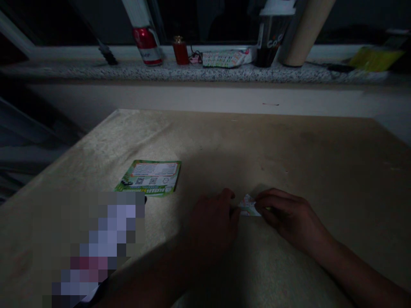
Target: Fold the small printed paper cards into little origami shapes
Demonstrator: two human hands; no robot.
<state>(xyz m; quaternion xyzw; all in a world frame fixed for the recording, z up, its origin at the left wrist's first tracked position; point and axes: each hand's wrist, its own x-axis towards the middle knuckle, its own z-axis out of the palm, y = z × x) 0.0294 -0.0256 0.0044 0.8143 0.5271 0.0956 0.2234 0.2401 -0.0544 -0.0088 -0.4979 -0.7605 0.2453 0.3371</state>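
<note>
A small folded piece of printed paper (248, 207), white with green and a pointed top, lies low over the table between my hands. My right hand (289, 211) pinches its right side between thumb and fingers. At the paper's left corner is my left hand (213, 220), its fingers curled and its thumb against the edge; its index finger stands a little apart from the thumb. Dim light hides the exact grip of the left fingertips. Further left lies a green printed packet (154, 176) with a text panel and small square codes.
Left of my left arm, a pixelated long object (109, 239) lies on the table (224, 141). Along the granite windowsill (183, 75) stand a red can (147, 45), a red jar (180, 51), a crumpled wrapper (224, 59), a dark lidded cup (271, 38) and a tan cylinder (303, 34).
</note>
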